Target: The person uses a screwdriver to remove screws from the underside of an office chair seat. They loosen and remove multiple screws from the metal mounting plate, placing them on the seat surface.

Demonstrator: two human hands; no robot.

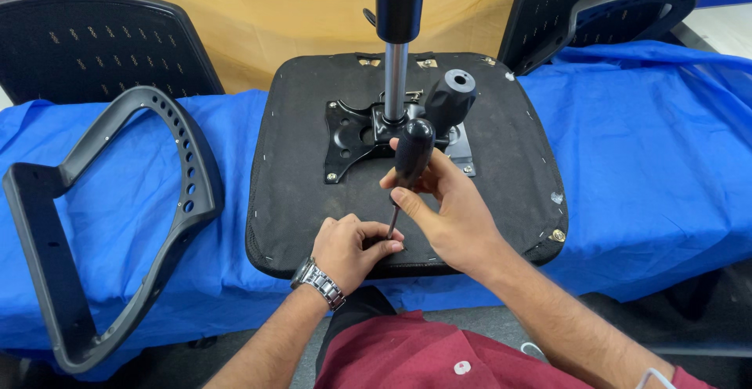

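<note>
2 hands, left hand (350, 249), right hand (442, 210), 1 screwdriver (407, 167), 1 seat (298, 193), 1 armrest (117, 217)

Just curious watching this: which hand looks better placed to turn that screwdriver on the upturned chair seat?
Probably the right hand: it already grips the screwdriver by its black handle, tip down on the seat. The left hand is pinched at the tip, steadying it.

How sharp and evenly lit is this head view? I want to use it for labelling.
Head view: sharp on the right hand gripping the black-handled screwdriver; even, soft lighting on the black upturned seat base; mild glare on the chrome gas-lift column; slight wide-angle bending at the blue cloth's edges.
</note>
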